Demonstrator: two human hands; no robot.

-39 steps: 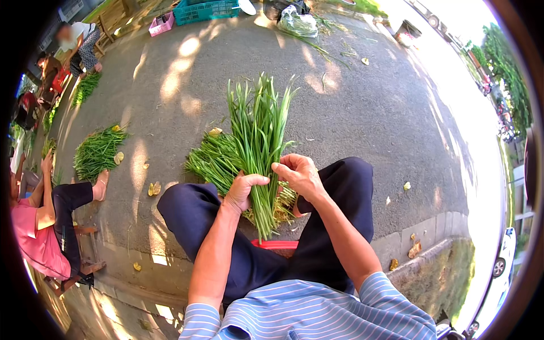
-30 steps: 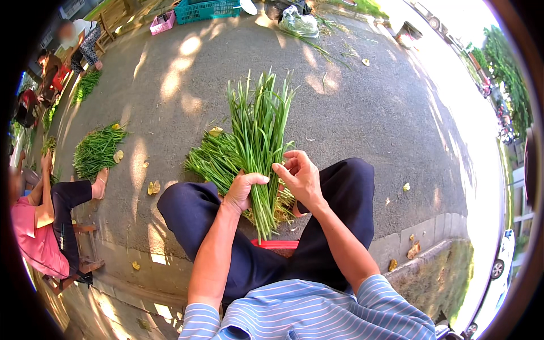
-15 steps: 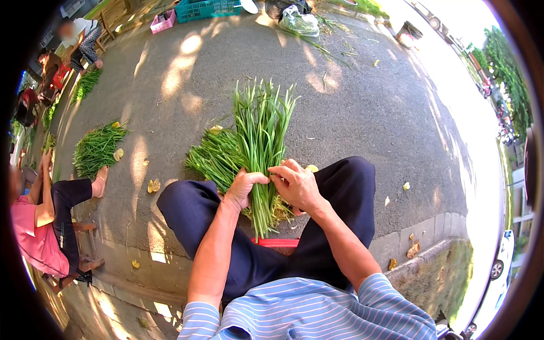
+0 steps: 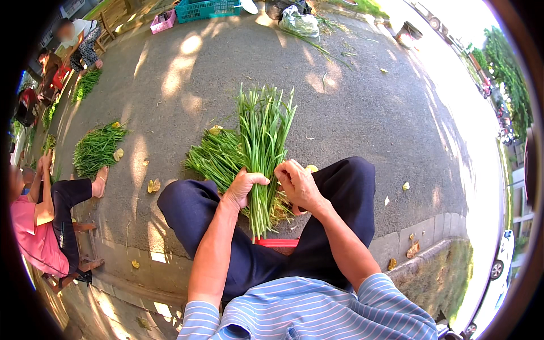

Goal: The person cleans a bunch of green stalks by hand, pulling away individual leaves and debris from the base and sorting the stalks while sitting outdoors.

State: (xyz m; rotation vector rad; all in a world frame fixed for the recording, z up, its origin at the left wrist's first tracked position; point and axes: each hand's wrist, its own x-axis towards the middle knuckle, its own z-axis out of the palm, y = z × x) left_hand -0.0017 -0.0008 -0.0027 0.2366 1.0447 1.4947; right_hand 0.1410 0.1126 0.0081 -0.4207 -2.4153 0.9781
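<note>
A thick upright bunch of garlic chives (image 4: 264,133) stands between my knees, leaf tips pointing away and pale stem ends toward me. My left hand (image 4: 243,187) is wrapped round its lower part, thumb across the front. Just to the right of the stems is my right hand (image 4: 298,185), its fingertips pinched together; whatever may be between them is too small to make out. Behind the bunch, to its left, lies a heap of more garlic chives (image 4: 212,160) on the ground. Yellowish trimmings (image 4: 281,208) show beneath my right hand.
At left, a person in a pink shirt (image 4: 42,238) sits beside another green heap (image 4: 99,148). Further back are more people, a teal crate (image 4: 207,9), a pink basket (image 4: 163,21) and a plastic bag (image 4: 299,24). A red strip (image 4: 277,242) shows between my thighs.
My right hand has shifted slightly right, off the stems. The bunch has dipped a little toward me, while my left hand keeps its grip.
</note>
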